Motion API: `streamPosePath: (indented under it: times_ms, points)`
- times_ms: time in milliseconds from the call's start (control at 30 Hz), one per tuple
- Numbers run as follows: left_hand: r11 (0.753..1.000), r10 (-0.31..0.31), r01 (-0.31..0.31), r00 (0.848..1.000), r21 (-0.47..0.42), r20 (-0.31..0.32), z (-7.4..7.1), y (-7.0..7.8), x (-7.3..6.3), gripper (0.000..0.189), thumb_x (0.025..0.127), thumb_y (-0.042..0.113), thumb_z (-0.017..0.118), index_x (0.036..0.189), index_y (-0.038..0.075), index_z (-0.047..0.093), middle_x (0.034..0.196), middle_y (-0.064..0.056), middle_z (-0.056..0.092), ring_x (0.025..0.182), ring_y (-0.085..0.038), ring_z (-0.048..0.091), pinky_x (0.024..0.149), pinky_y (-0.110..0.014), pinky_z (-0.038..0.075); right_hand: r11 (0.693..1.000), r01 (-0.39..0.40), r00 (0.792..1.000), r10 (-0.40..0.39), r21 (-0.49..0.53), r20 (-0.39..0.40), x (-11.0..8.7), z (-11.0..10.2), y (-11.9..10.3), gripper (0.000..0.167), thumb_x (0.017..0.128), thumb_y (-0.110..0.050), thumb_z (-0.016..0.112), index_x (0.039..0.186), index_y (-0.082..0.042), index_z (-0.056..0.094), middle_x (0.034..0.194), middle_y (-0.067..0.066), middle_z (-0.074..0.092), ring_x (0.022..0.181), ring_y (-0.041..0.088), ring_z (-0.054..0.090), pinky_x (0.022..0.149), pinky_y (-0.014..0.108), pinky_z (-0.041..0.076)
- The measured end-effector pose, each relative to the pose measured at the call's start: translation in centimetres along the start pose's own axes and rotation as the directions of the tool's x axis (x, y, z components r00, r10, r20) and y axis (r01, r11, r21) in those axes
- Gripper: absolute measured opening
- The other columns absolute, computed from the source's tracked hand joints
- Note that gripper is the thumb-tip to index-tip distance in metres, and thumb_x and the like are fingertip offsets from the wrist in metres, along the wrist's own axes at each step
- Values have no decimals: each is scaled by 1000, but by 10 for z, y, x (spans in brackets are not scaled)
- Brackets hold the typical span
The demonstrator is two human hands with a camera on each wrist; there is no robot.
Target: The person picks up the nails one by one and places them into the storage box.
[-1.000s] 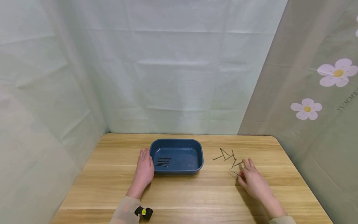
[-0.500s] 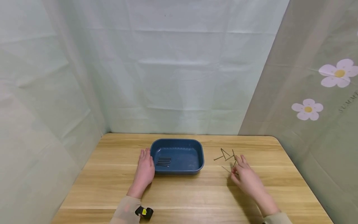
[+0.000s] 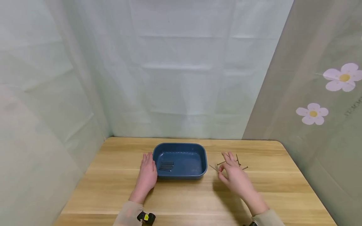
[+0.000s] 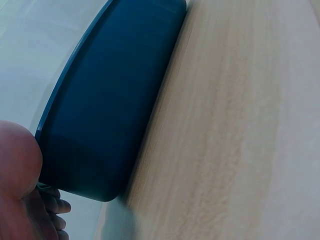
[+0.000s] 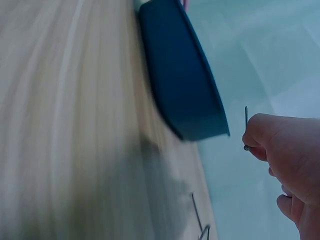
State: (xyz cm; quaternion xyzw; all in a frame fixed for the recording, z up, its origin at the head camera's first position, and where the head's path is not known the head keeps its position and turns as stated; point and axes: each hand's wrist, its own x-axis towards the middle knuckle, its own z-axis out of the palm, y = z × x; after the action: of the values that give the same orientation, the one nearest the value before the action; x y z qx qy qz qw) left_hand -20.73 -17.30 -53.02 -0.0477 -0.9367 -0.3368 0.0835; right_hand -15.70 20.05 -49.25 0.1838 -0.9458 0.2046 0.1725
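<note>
My right hand (image 3: 233, 175) pinches a nail (image 3: 213, 168) between thumb and index finger, its other fingers spread. In the right wrist view the held nail (image 5: 246, 120) shows its head just below the fingertips. The hand is above the table, to the right of the blue tray (image 3: 181, 176). My left hand (image 3: 147, 174) rests against the tray's left side with its fingers straight along the wall. Several dark nails (image 3: 166, 166) lie side by side in the tray's left part. Behind my right hand, loose nails (image 3: 237, 158) lie on the table, partly hidden by it.
The wooden table (image 3: 186, 201) has its back edge against a pale hanging cloth (image 3: 183, 94). Another cloth with printed flowers (image 3: 312, 113) hangs on the right. A black strap device (image 3: 146, 217) sits at my left wrist.
My right hand has lifted the nail away from the loose nails and moved left towards the tray. My left hand stays against the tray.
</note>
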Motion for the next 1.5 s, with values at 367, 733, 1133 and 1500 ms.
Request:
streamPosePath:
  times_ms: [367,733,1133,1500]
  points:
    - [1000,-5,5,1000,1,-10,0,2,-1,50,113,4,37,155,-22,33,163,-39,32,157,-56,19,127,-65,18,995,94,995,-93,-35,40,39,16,-33,18,91,-12,79,81,-16,65,161,31,43,153,51,33,114,61,45]
    - [1000,-11,11,1000,6,-17,2,1,-1,50,113,6,37,155,-21,33,164,-38,32,157,-55,19,127,-65,18,990,107,979,-88,-92,185,70,36,-53,14,94,-19,77,83,-20,70,167,28,36,158,49,23,125,54,34]
    - [1000,-27,27,1000,-6,4,2,2,-1,51,114,7,36,157,-20,31,166,-37,30,158,-53,17,128,-63,16,983,139,961,-104,-124,257,85,51,-59,18,94,-21,82,81,-20,70,167,30,34,160,50,17,128,54,28]
    - [999,-35,35,999,-4,3,0,2,-3,52,114,7,36,157,-20,30,166,-36,30,159,-52,17,128,-63,16,971,168,948,-112,-170,297,98,64,-63,18,94,-24,84,81,-20,72,171,27,28,161,46,12,129,54,25]
